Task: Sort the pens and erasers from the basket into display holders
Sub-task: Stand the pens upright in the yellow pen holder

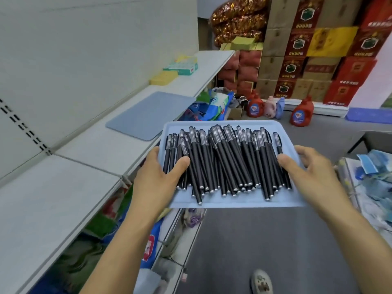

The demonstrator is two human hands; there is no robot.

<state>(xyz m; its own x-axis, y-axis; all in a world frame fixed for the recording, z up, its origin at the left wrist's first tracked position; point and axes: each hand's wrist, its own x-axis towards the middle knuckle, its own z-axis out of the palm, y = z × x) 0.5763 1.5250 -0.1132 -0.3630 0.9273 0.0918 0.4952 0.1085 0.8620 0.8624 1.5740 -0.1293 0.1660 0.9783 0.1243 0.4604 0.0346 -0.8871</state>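
Note:
A light blue tray [231, 203] is held in the air over the aisle, loaded with a heap of several black pens [224, 164] with clear caps. My left hand [158, 174] grips the tray's left edge, thumb lying over the pens. My right hand [307, 170] grips the right edge, thumb on the pens and fingers curled round the rim. A second, bare blue tray [148, 115] lies flat on the white shelf [89, 153] to the left. No erasers are recognisable in the held tray.
Farther along the shelf sit a yellow box [163, 77] and a green-white box [182, 66]. Red cartons [347, 81] and red bottles [301, 112] line the far wall. Blue packets [373, 172] pile at the right. Bagged goods fill the lower shelf.

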